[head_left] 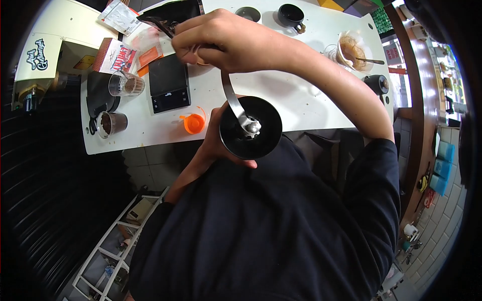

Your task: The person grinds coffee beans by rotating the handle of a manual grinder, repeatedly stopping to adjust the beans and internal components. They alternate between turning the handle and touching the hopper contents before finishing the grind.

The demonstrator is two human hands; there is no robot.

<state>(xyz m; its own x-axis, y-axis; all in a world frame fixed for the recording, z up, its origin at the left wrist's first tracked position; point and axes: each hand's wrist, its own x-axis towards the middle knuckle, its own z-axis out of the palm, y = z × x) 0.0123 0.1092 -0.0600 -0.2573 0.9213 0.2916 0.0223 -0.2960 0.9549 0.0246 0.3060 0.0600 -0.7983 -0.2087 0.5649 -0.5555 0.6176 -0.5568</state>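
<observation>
My left hand (215, 131) is wrapped around a black manual coffee grinder (271, 128), held upright close to my body; I look down into its dark open top. A metal crank handle (232, 96) runs from the nut at the grinder's centre up beneath my right wrist. At the crank's outer end, my right hand (203, 40) is closed, its fingers curled; the knob is mostly hidden under them. Nearest to the left hand on the table is an orange plastic scoop or small cup (193, 123). A black digital scale (169, 85) lies beyond it.
Left on the white table (150, 135) stand a glass with brown residue (126, 84), a cup of coffee grounds (111, 124) and a printed box (113, 56). A black bag (168, 17) and a black cup (290, 16) are farther back. A dripper with filter (351, 47) stands right.
</observation>
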